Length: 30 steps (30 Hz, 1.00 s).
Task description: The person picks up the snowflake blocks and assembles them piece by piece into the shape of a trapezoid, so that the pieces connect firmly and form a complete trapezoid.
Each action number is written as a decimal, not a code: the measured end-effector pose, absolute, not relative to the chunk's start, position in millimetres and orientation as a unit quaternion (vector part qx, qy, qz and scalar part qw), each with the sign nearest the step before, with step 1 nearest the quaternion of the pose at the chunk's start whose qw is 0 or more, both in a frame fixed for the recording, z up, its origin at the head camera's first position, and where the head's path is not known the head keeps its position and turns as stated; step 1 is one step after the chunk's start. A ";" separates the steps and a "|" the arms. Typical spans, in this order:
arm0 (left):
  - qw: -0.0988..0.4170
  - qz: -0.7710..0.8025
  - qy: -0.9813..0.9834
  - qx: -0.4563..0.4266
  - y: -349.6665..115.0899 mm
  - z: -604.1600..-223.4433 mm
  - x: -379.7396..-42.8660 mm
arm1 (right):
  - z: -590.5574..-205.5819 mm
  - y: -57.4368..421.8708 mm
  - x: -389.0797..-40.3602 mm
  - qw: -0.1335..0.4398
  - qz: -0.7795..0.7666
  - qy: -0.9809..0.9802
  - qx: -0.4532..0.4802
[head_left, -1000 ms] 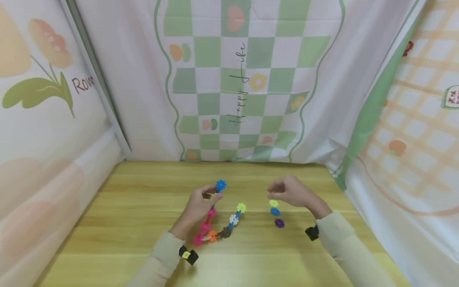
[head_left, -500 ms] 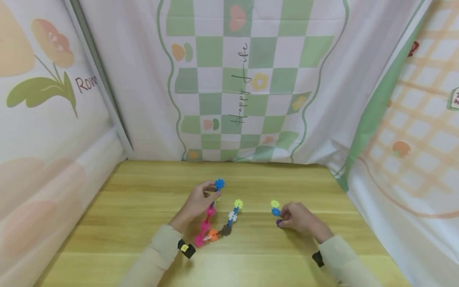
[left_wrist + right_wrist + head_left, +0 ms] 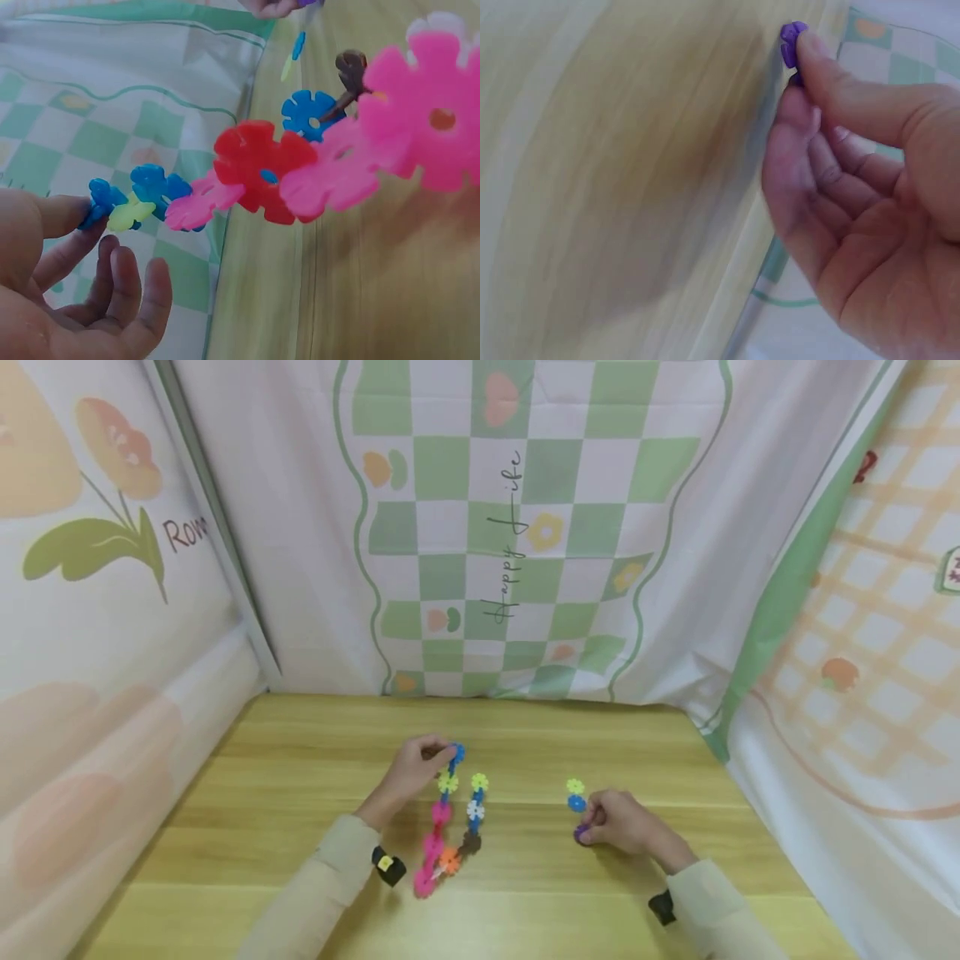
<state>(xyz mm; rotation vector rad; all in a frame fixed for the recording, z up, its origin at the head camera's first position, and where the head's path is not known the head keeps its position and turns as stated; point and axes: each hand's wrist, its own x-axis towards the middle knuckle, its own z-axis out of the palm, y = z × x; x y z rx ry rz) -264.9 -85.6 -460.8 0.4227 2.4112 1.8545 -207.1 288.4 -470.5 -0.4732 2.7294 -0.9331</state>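
My left hand (image 3: 411,770) pinches the blue end piece (image 3: 105,201) of a chain of interlocked plastic flower discs between thumb and forefinger. From there the chain runs toward me through yellow-green, pink (image 3: 432,847) and red (image 3: 264,171) discs. It bends at an orange disc (image 3: 449,861) and goes back past a brown one (image 3: 471,842) and a white one (image 3: 476,810) to a yellow-green end (image 3: 480,782). Off to the right, my right hand (image 3: 621,820) pinches a single purple flower disc (image 3: 789,43) by its edge, its other fingers curled below.
A loose blue disc (image 3: 576,803) and a yellow-green disc (image 3: 575,786) lie on the wooden table (image 3: 315,843) just beyond my right hand. A checked cloth (image 3: 491,527) hangs at the table's back edge, with printed cloths on both sides.
My right hand came down toward me and took the purple disc from the table. My left hand's grip moved to the blue end piece, and the chain's two arms now lie closer together.
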 end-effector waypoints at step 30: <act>-0.015 0.592 0.799 0.106 -92.4 -463.5 -270.7 | -447.7 117.6 -253.8 -0.040 -0.389 0.895 -0.216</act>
